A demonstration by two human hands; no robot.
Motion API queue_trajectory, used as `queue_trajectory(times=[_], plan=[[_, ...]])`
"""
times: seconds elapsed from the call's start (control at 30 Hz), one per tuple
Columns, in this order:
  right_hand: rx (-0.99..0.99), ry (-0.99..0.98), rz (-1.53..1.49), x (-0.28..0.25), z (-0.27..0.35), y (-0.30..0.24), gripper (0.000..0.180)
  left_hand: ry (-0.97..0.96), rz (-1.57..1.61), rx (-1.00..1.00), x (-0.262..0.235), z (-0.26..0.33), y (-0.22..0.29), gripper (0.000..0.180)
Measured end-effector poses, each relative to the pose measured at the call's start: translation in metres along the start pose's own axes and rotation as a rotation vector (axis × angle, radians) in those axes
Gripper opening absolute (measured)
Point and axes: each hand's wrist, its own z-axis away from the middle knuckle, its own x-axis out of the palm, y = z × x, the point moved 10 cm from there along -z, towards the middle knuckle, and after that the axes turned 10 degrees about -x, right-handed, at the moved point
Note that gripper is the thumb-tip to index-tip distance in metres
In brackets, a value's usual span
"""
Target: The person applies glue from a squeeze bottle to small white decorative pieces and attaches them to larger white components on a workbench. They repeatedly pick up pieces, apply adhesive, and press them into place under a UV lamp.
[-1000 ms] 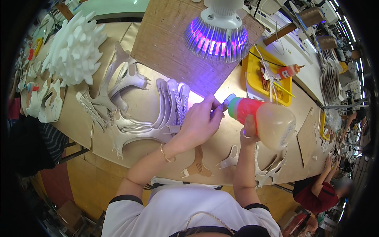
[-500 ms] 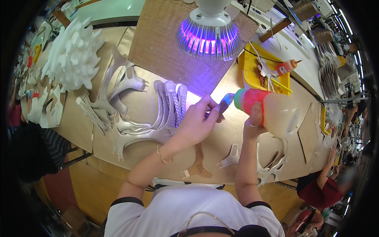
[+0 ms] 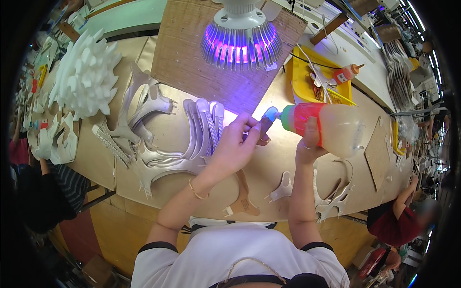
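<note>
In my left hand (image 3: 235, 146), thumb and fingers pinch a small shoe strap piece (image 3: 270, 114), its rounded end pointing up and glowing blue in the lamp light. My right hand (image 3: 309, 146) is closed around a plastic squeeze bottle (image 3: 341, 129) with a red band and green cap, tipped on its side. The bottle's nozzle meets the strap's rounded end or lies just beside it; a drop of liquid cannot be made out. Left of my left hand, several silvery shoe upper pieces (image 3: 168, 168) lie overlapping, some with braided straps (image 3: 217, 120).
A lamp (image 3: 240, 43) with violet light hangs over a brown board (image 3: 192, 53). The yellow tray (image 3: 295, 79) at the back right holds a small orange-capped bottle (image 3: 345, 74). White foam pieces (image 3: 86, 77) are heaped at left. A tan cut piece (image 3: 244, 199) lies near the front edge.
The strap's rounded end has risen and turned more upright beside the nozzle. The bottle has tilted slightly nearer to level. Both hands keep their hold, and the whole view has shifted a little.
</note>
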Motion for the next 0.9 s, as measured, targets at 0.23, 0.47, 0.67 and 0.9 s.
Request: queue_trajectory(times=[0.23, 0.47, 0.67, 0.9], plan=[[-0.078, -0.181, 0.050, 0.018, 0.004, -0.016, 0.065, 0.151, -0.099, 0.161, -0.006, 0.001, 0.013, 0.012], [-0.055, 0.017, -0.205, 0.007, 0.000, -0.021, 0.079, 0.554, -0.657, 0.428, -0.004, 0.036, 0.044, 0.012], [0.208, 0.330, -0.329, -0.017, 0.002, 0.006, 0.075, 0.720, -0.848, 0.715, 0.006, 0.051, 0.057, 0.011], [0.347, 0.433, -0.452, -0.009, 0.005, 0.024, 0.072, 0.719, -0.769, 0.782, 0.005, 0.049, 0.057, 0.018]])
